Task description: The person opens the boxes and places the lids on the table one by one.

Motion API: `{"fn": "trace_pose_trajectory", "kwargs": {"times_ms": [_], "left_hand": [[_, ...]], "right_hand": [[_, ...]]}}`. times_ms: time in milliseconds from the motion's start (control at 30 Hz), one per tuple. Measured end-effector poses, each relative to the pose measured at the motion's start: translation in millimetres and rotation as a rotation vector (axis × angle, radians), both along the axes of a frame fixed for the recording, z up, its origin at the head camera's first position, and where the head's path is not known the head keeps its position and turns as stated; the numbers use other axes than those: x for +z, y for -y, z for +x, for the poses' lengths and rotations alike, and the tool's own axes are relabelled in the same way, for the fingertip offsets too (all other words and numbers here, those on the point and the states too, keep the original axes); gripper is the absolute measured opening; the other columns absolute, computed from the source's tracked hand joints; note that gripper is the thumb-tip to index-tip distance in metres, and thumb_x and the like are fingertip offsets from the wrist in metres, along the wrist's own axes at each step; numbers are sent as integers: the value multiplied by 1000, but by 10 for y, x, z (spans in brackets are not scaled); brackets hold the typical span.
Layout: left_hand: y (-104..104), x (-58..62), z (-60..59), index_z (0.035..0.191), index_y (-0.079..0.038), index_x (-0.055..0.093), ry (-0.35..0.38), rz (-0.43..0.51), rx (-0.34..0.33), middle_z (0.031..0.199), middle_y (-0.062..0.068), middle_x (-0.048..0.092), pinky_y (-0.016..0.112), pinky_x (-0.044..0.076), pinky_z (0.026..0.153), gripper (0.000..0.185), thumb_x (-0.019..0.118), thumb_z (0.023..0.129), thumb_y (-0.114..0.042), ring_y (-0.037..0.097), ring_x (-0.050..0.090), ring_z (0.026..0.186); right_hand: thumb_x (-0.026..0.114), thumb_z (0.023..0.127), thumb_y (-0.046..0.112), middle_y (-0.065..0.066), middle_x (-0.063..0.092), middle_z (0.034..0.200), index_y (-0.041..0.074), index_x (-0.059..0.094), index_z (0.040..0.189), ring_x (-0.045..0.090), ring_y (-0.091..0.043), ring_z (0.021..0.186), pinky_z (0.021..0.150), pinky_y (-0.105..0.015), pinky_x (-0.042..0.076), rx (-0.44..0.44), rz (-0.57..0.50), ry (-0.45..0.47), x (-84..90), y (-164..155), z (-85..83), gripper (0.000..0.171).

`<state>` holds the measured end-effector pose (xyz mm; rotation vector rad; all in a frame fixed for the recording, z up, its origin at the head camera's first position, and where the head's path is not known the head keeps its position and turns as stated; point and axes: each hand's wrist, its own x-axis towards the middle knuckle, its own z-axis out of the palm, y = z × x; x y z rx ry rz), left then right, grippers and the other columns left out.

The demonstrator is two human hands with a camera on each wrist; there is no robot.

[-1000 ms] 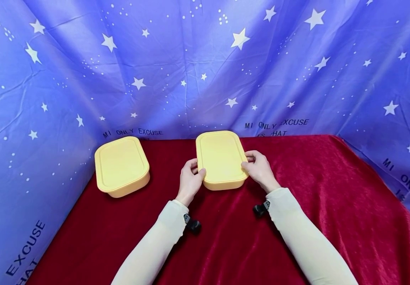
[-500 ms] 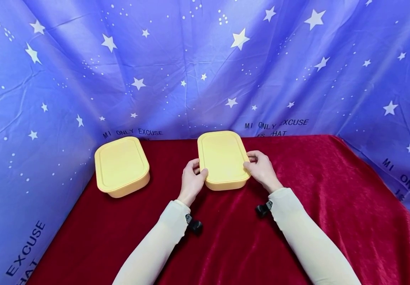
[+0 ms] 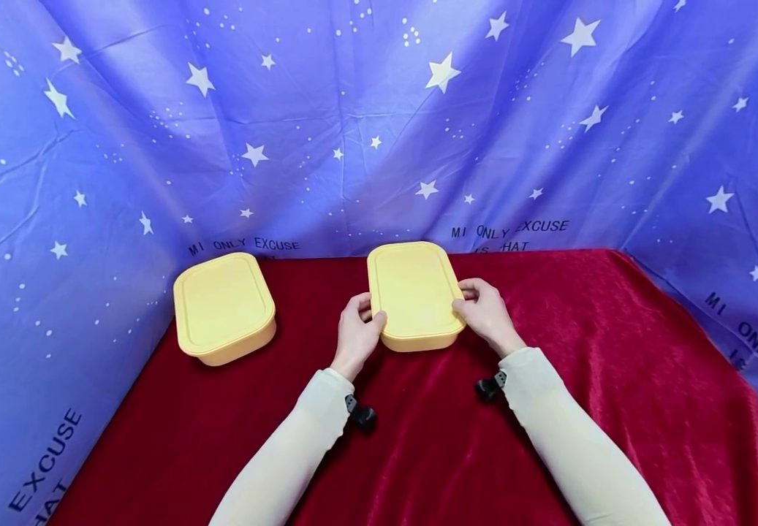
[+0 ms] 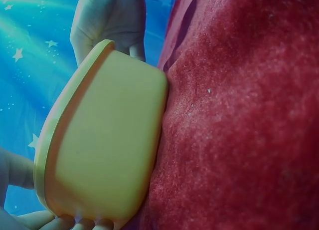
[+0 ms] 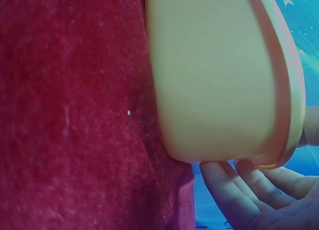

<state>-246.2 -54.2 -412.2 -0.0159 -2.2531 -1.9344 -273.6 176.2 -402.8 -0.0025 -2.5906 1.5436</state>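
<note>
Nudged slightly right, gripped box (image 3: pixel 416 294) held by both hands, seemingly clear of second box (image 3: pixel 224 307).

Red velvet cloth (image 3: pixel 615 380) over the table, blue star-printed backdrop (image 3: pixel 352 109) hung behind and at both sides, creased, dark lettering along its lower edge

Second yellow lidded box (image 3: pixel 224 307) at left of red velvet cloth (image 3: pixel 615 409), lid on, well apart from other box; cloth rumpled toward right; blue star-print backdrop (image 3: pixel 379 124) hangs behind and along both sides, creased; dark lettering on backdrop near cloth edge, "MI ONLY EXCUSE" legible, lower line partly hidden, perhaps "THAT".
</note>
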Motion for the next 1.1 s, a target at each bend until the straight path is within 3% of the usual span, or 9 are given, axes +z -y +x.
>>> {"fn": "trace_pose_trajectory", "kwargs": {"times_ms": [1100], "left_hand": [[-103,-22,-19,126,-1,54,19,11,-27,120,13,59,32,53,81,41,62,86,-5,24,61,107]], "right_hand": [[55,79,4,-19,63,105,-5,56,120,59,-24,86,66,-21,49,-9,-3,-16,1,-111,31,42]]}}
